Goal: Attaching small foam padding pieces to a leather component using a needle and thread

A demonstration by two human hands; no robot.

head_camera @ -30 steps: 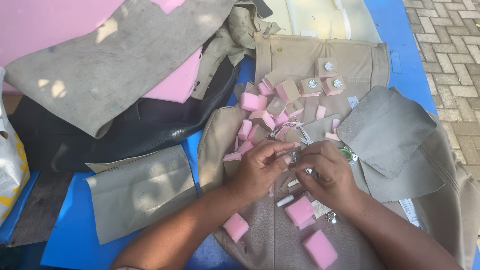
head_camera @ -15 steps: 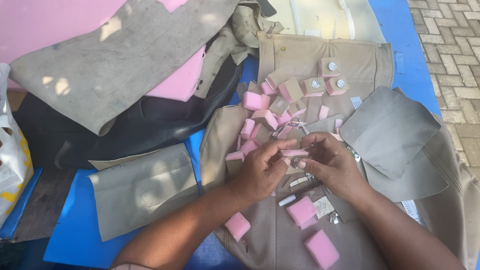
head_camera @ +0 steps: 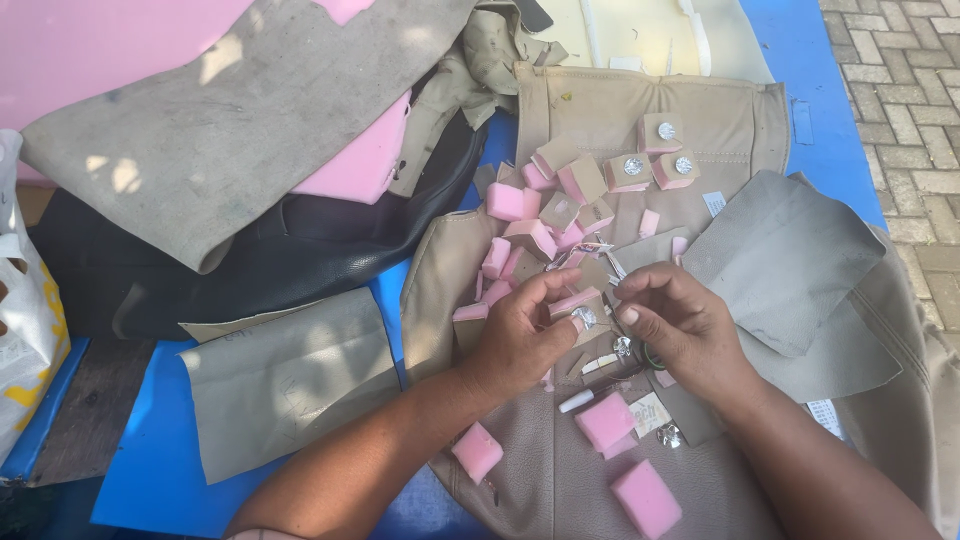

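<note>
Pinching: left hand (head_camera: 520,335) was closed on a small pink foam block (head_camera: 577,305) bearing a shiny stud (head_camera: 586,318).
Right hand (head_camera: 680,325): fingers curled at the block's edge — contents unclear.
Handling: light, squashy (grip sides).
Place: above tan cover (head_camera: 560,460) — blue counter (head_camera: 150,470).

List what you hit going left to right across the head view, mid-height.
White and yellow bag → beige fabric panel → left hand holding a foam piece with a silver button → right hand → grey fabric piece → brick paving.
</note>
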